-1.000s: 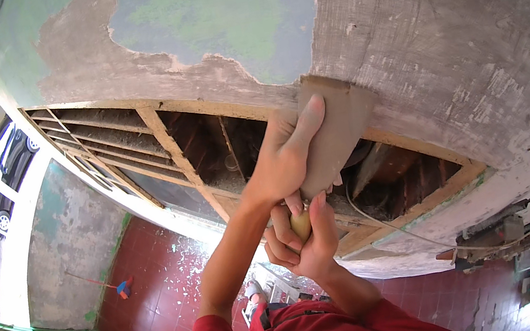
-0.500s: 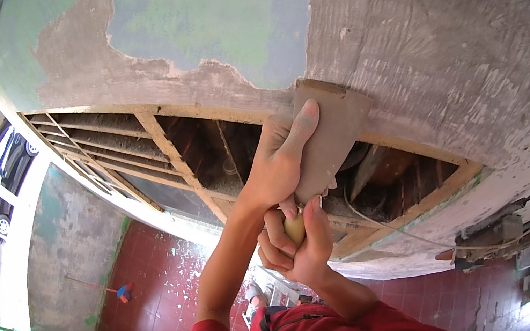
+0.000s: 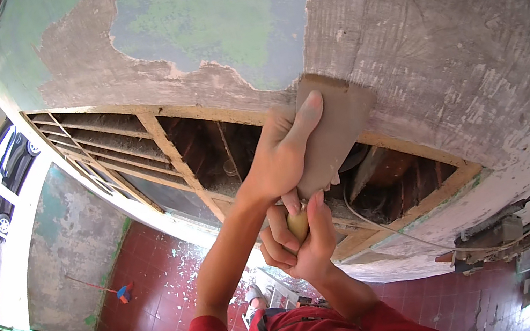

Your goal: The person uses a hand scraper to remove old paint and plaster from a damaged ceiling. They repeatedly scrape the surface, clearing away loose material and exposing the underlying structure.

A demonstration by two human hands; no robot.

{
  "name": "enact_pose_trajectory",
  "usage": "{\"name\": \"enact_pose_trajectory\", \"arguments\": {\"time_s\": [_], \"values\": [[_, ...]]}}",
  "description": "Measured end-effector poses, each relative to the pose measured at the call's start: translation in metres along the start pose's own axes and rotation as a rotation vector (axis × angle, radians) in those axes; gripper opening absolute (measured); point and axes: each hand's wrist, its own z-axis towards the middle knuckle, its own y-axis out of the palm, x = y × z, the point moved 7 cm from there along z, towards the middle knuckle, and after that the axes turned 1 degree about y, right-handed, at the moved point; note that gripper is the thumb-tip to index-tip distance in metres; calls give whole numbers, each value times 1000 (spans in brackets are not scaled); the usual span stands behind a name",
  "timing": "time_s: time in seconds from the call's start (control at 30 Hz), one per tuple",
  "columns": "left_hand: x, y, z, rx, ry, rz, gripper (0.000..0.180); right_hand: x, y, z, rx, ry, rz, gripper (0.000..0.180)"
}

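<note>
A wide paint scraper (image 3: 333, 132) with a dull grey, dusty blade lies against the wall, its far edge at the border of the remaining paint. My right hand (image 3: 301, 240) is wrapped round its yellowish handle (image 3: 298, 225). Higher up, my left hand (image 3: 282, 152) grips the blade's left side, with the thumb laid along its face and the other fingers mostly hidden behind. Pale green and blue paint (image 3: 212, 26) meets the scraper's top left in a ragged edge. Scratched grey-brown plaster (image 3: 428, 44) spreads to the right.
Below the scraper runs a wooden vent frame (image 3: 167, 151) with dark openings and dusty slats. A thin cable (image 3: 389, 228) hangs across its right part. Paint flakes litter the red tiled floor (image 3: 140, 322), where a red-and-blue tool head (image 3: 124, 293) lies. Under me stands a ladder (image 3: 281, 297).
The scraper and both hands have shifted slightly to the right, the blade's upper edge a little higher on the wall. My grip looks the same.
</note>
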Motion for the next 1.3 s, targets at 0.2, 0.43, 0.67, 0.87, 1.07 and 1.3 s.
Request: {"name": "enact_pose_trajectory", "arguments": {"time_s": [0.2, 0.43, 0.67, 0.87, 1.07, 1.3], "values": [[-20, -3, -8, 92, -18, -41, 44, 0, -5, -7, 51, -14, -54, 41], [-5, 0, -2, 9, -34, -36, 47, -5, 2, 3, 23, -58, -67, 40], [3, 0, -1, 25, -48, -21, 52, -8, 5, 4, 35, -49, -90, 39], [-12, -1, -2, 53, -24, -65, 45, -4, -5, -7, 69, -34, -127, 39], [3, 1, 2, 52, -39, -68, 47, -8, 6, 8, 32, -41, -60, 40], [8, 3, 4, 17, -69, -99, 45, -16, 13, 9, 39, -46, -109, 39]]}}
